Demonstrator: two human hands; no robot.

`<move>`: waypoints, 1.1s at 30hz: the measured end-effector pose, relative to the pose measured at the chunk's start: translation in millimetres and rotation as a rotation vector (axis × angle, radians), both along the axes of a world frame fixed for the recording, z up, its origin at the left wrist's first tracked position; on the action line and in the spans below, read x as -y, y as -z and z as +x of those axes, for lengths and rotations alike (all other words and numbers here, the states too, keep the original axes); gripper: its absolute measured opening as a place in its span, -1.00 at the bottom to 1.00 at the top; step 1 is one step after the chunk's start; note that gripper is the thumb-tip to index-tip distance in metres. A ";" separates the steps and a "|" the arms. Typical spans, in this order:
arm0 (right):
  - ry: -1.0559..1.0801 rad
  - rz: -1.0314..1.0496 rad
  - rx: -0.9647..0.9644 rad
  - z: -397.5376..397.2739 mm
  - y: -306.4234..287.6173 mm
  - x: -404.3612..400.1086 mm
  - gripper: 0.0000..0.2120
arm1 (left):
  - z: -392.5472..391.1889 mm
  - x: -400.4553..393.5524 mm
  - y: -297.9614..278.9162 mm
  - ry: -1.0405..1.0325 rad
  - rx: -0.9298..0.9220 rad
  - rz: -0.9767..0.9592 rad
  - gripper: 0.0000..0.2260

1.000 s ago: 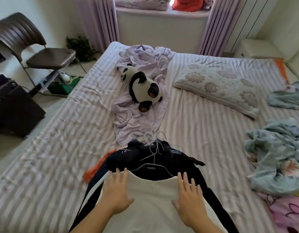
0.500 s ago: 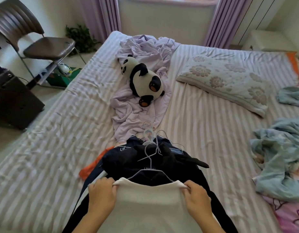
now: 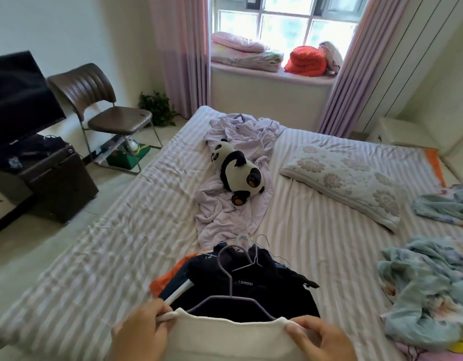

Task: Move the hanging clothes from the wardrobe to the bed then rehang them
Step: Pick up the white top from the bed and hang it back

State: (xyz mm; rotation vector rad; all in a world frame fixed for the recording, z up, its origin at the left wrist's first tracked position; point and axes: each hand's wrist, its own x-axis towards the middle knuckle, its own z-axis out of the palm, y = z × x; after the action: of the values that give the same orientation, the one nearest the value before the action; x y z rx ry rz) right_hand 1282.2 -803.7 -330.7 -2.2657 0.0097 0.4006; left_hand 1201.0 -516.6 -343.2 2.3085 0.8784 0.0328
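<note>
1. While both hands grip it, white garment (image 3: 233, 337) is held up by its top edge: left hand (image 3: 142, 332) curled on left corner, right hand (image 3: 321, 340) on right corner.
2. Grey hanger (image 3: 233, 285) sits in its neck, hook up.
3. Dark clothes pile (image 3: 251, 285) with more hangers lies on striped bed (image 3: 95, 256) just beyond.
4. Panda plush (image 3: 238, 170) farther up, pillow (image 3: 350, 178) to its right.

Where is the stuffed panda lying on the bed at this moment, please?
In the head view, the stuffed panda lies mid-bed on the crumpled lilac sheet, left of the floral pillow and beyond the pile of dark clothes.
</note>
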 end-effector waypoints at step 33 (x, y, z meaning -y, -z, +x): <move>-0.742 0.678 0.713 -385.8 -251.6 -46.9 -0.71 | -578.2 146.4 -250.0 -0.837 0.683 0.321 -0.96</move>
State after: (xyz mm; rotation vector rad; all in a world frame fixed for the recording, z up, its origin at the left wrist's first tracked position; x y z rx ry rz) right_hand 896.4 -756.9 -79.1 -1.5484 -1.1682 -0.0648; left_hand 622.8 -663.1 -93.1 1.7961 1.4317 1.3022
